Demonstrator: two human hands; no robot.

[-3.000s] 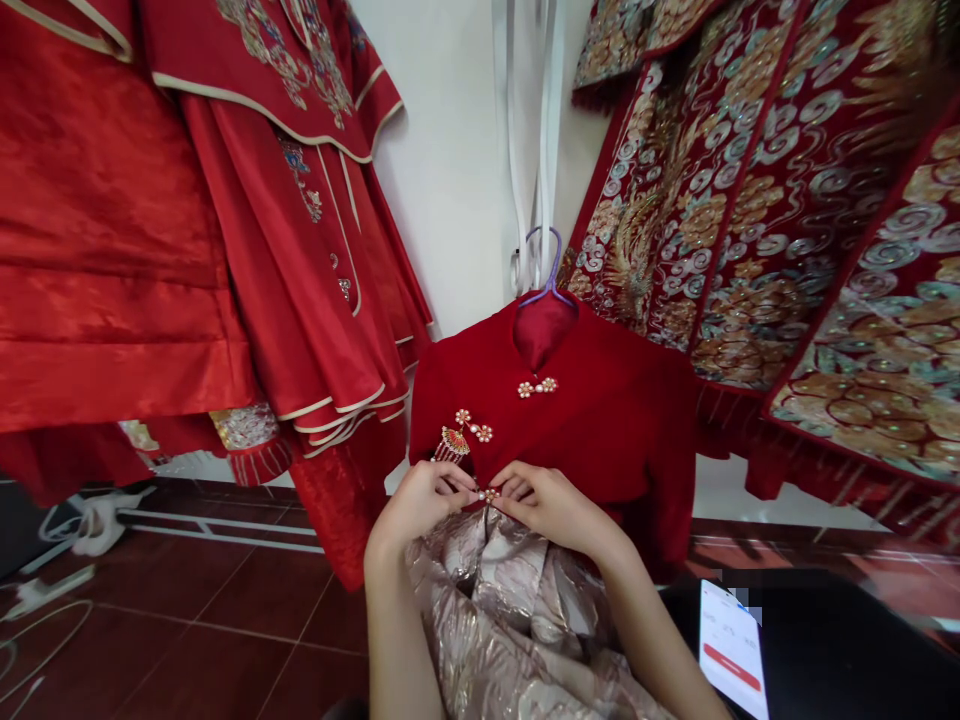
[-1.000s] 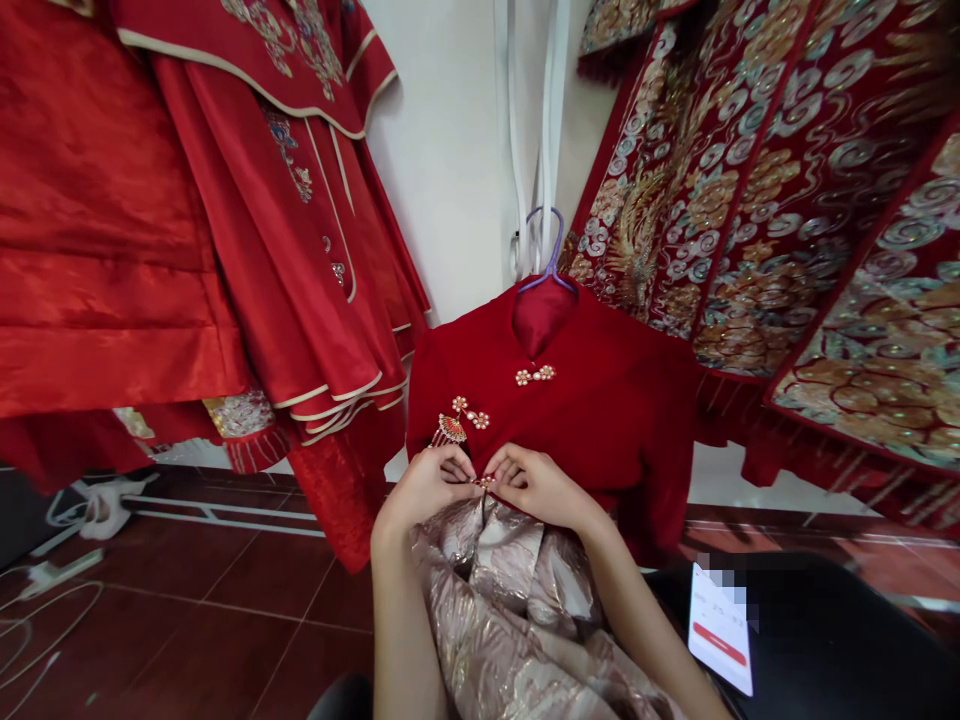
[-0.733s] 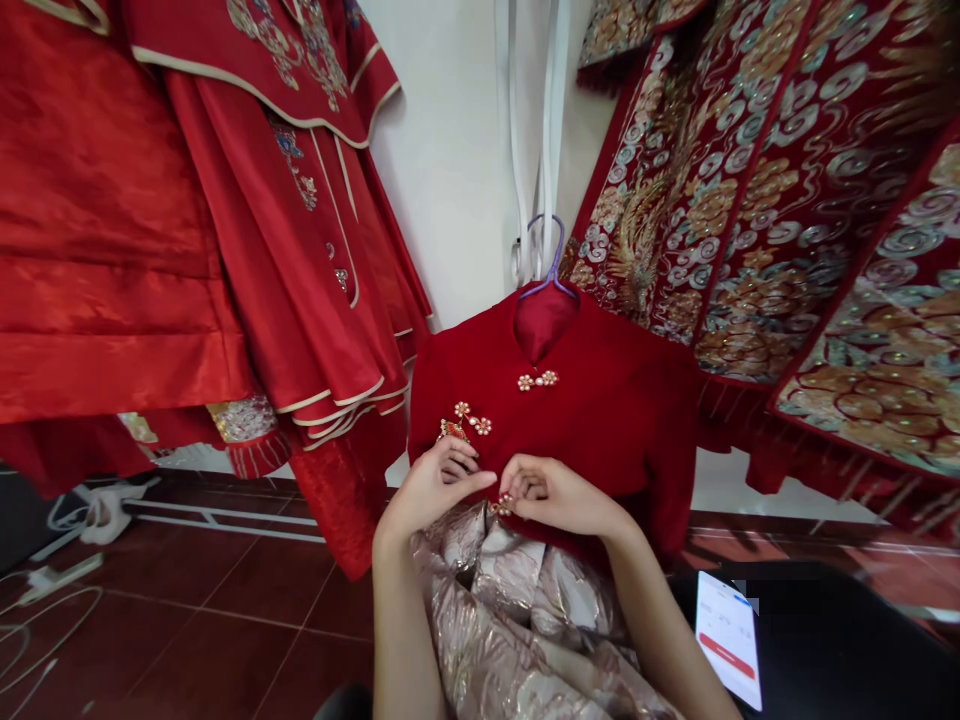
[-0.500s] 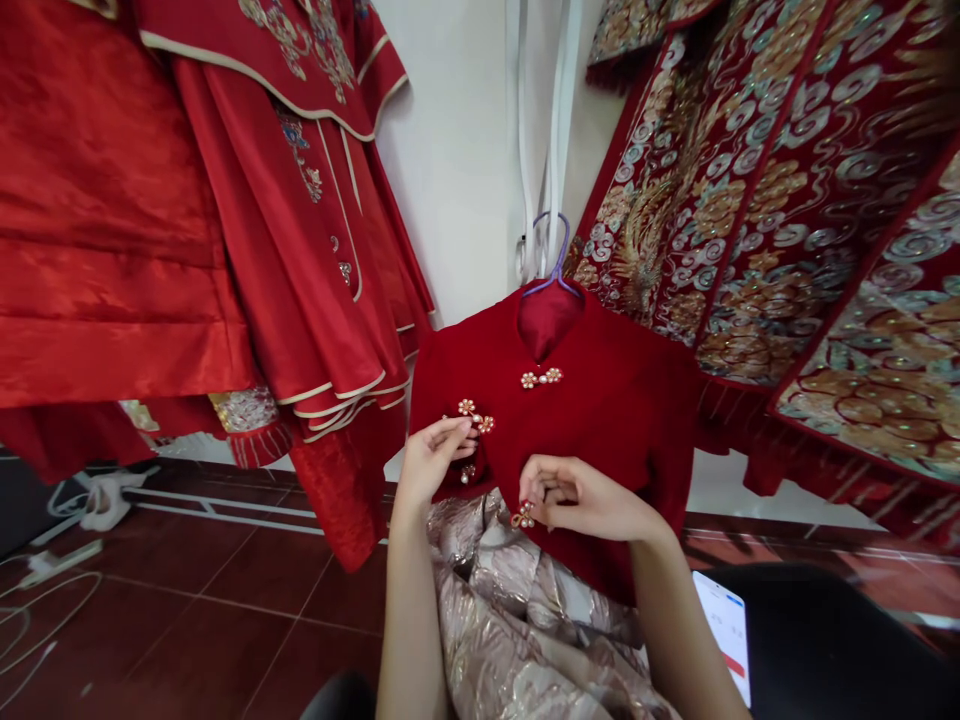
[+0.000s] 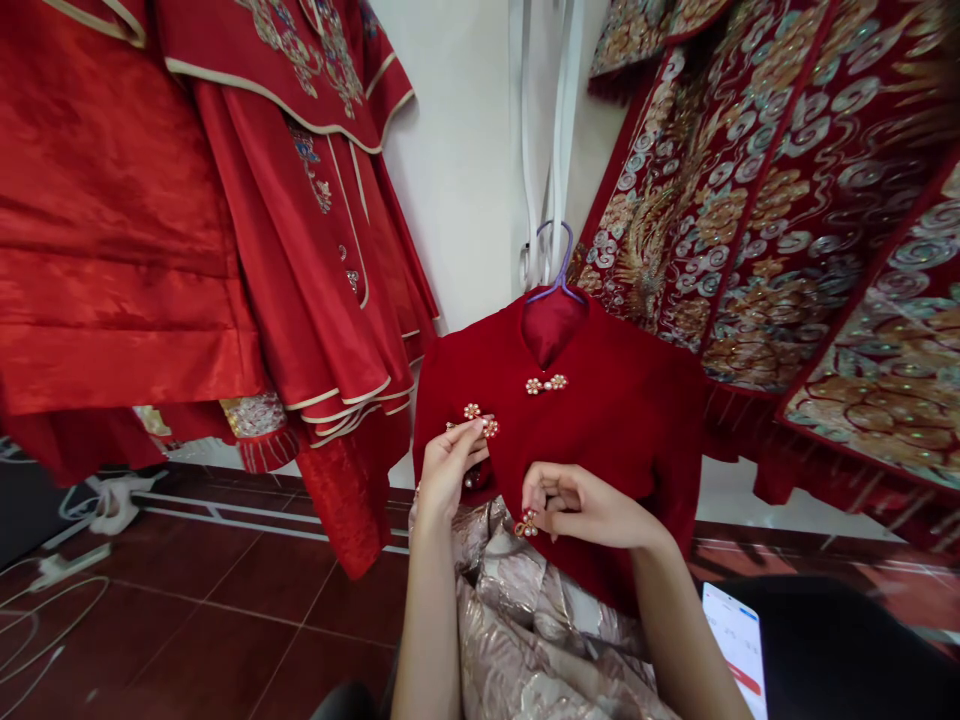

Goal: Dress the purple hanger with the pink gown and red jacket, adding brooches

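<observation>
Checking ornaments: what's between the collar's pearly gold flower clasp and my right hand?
The head view shows bare red jacket fabric between the clasp and your right hand.

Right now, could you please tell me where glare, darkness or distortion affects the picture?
In the head view, the left hand and right hand look fairly sharp against the red jacket; also in the head view, glints streak the silvery cloth, the black surface shows little detail, text on the phone is unreadable, and the embroidered garment leans, perhaps stretched by a wide lens.
</observation>
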